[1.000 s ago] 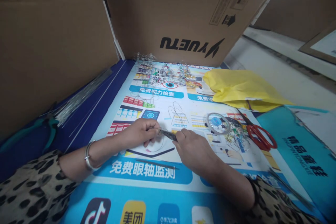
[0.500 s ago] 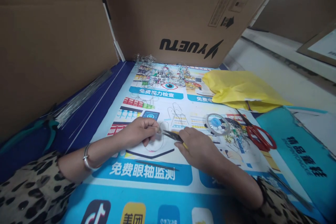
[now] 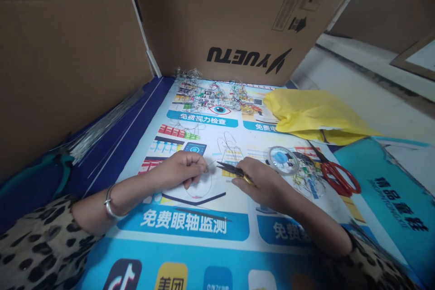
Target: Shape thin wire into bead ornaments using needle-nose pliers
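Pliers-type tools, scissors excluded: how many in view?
2. The yellow-handled pliers are in the right hand; the teal-handled pliers lie at the far left of the picture, by the cardboard. Others may be hidden, say under the yellow fabric.

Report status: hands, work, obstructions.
Left hand pinching thin looped metal wire. Right hand gripping black-tipped, yellow-handled pliers, tips off left hand. Red-handled scissors lie right, clear of both.

Hands (image 3: 186,170) just apart, both curled, left seemingly pinched
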`<state>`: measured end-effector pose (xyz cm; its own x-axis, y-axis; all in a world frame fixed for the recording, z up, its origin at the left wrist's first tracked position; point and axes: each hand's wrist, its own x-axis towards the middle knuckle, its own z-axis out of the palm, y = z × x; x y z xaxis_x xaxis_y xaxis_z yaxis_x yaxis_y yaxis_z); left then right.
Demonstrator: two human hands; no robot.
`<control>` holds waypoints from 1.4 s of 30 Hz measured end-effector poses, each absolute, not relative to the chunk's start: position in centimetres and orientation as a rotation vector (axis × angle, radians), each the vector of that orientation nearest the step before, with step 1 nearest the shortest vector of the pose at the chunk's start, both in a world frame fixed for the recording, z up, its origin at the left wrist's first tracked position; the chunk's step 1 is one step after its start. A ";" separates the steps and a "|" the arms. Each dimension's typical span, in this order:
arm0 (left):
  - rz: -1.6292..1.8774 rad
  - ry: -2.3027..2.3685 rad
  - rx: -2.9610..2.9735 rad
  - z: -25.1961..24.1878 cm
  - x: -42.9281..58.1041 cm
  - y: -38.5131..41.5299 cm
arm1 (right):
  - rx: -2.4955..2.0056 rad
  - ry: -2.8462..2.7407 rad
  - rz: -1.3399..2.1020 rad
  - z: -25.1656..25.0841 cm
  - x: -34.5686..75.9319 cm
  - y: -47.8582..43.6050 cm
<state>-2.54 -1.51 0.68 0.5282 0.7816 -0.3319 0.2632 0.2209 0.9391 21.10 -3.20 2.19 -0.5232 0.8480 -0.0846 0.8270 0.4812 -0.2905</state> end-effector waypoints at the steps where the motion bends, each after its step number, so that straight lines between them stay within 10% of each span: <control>1: 0.457 1.003 1.340 0.6 -2.6 -1.5 | -1.494 -2.636 0.447 2.1 21.1 -3.2; 13: 0.920 1.074 0.918 0.8 -2.1 -2.4 | -1.378 -2.225 0.460 1.4 19.1 -3.8; 42: 0.776 0.967 0.887 0.7 -1.8 -2.9 | -1.348 -2.070 0.440 0.1 18.7 -3.0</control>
